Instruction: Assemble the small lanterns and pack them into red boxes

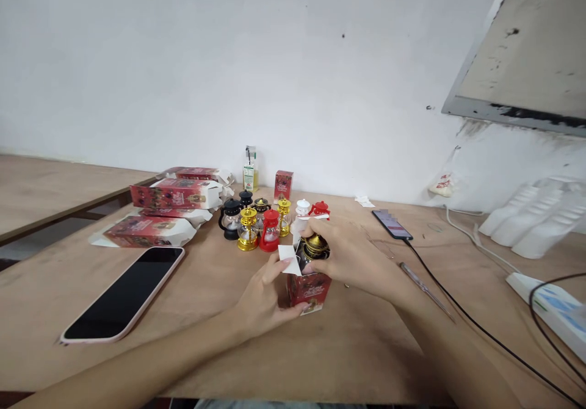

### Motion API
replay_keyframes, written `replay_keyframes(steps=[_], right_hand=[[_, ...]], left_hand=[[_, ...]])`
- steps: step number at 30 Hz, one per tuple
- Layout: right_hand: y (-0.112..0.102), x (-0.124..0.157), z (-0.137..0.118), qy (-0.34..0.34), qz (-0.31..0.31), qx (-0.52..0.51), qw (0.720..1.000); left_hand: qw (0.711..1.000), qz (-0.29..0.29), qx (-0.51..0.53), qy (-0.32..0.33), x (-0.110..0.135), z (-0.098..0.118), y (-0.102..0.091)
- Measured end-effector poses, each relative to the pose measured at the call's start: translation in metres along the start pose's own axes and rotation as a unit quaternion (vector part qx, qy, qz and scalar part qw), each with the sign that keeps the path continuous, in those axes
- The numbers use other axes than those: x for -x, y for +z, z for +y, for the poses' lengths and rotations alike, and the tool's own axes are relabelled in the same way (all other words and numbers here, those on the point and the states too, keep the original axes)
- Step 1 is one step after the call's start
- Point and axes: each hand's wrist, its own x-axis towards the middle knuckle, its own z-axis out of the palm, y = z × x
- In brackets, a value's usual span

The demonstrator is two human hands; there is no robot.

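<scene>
A red printed box (pixel 314 291) stands upright on the table with its top flaps up. My left hand (pixel 267 296) grips the box from its left side, fingers on a white flap (pixel 289 259) and the lower front. A small black-and-gold lantern (pixel 315 247) sits partly in the box's open top. My right hand (pixel 341 253) is closed around that lantern from the right. Just behind stand several small lanterns, among them a gold lantern (pixel 248 230), a red lantern (pixel 270 231) and a black lantern (pixel 231 218).
Flattened red boxes (pixel 174 195) lie at the back left, near a large phone (pixel 123 296). One closed red box (pixel 283 186) and a bottle (pixel 249 174) stand by the wall. To the right are a cabled phone (pixel 392 224), a screwdriver (pixel 423 287) and a power strip (pixel 552 311).
</scene>
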Motion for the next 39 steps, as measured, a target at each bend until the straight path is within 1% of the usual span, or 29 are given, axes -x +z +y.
replay_keyframes(steps=[3,6,8,10,13,16,19,22,27,31,35,39], right_hand=[[-0.001,0.000,0.000,0.006,-0.003,0.012,1.000],[0.001,0.000,0.001,-0.002,-0.043,0.025,0.999],[0.002,-0.001,0.001,-0.013,-0.069,0.031,0.997],[0.003,-0.002,0.002,-0.020,-0.079,0.033,0.996],[0.002,-0.002,0.002,-0.026,-0.093,0.025,0.995],[0.000,-0.001,0.000,-0.031,-0.110,0.020,0.993],[-0.001,-0.001,0.000,-0.044,-0.131,0.020,0.990],[0.000,-0.002,0.001,-0.062,-0.147,0.016,0.987],[0.002,-0.006,0.006,-0.081,-0.139,0.019,0.987],[0.002,-0.006,0.006,-0.094,-0.110,0.015,0.989],[-0.006,-0.003,0.005,-0.099,-0.081,0.002,0.992],[-0.017,-0.001,0.010,-0.103,-0.091,-0.037,0.990]], left_hand=[[1.000,0.005,-0.006,0.011,0.002,-0.002,0.001],[1.000,0.009,-0.017,0.023,0.004,-0.004,0.003],[1.000,-0.005,-0.015,0.012,0.005,-0.004,0.003],[1.000,-0.020,-0.012,0.006,0.003,-0.004,0.001],[0.999,-0.044,-0.017,0.024,-0.002,0.001,-0.004],[0.995,-0.082,-0.045,0.046,-0.008,0.006,-0.009],[0.991,-0.102,-0.079,0.047,-0.010,0.009,-0.013],[0.989,-0.118,-0.084,0.041,-0.009,0.009,-0.013],[0.989,-0.127,-0.076,0.022,-0.009,0.007,-0.013],[0.989,-0.126,-0.074,0.019,-0.011,0.008,-0.013],[0.990,-0.120,-0.069,0.026,-0.012,0.008,-0.014],[0.989,-0.129,-0.071,0.027,-0.013,0.010,-0.016]])
